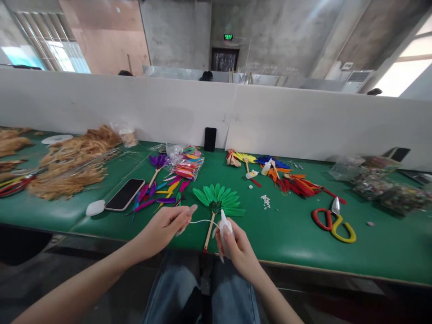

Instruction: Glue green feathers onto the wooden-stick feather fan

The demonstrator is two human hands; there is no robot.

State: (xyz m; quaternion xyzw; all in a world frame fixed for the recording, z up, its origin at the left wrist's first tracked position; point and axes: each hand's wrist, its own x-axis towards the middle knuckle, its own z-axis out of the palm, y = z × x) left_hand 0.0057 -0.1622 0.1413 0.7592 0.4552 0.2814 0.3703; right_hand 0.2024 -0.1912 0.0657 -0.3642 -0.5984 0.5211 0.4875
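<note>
A fan of green feathers [220, 198] on a wooden stick [209, 230] lies on the green table in front of me, its handle end at the table's front edge. My right hand [235, 243] is closed round a small white glue bottle [225, 223], its nozzle pointing up at the base of the feathers. Left of the stick, my left hand [172, 221] pinches the end of a thin white cord [202, 221]. The cord runs across the stick towards my right hand, where its other end is hidden.
Scissors [334, 222] with red and yellow handles lie to the right, near scattered white beads [266, 201]. A phone [125, 195], loose coloured feathers [170, 186] and brown fibre bundles [72, 166] lie left. Red-orange feathers [300, 184] sit behind. A white partition [168, 105] borders the table.
</note>
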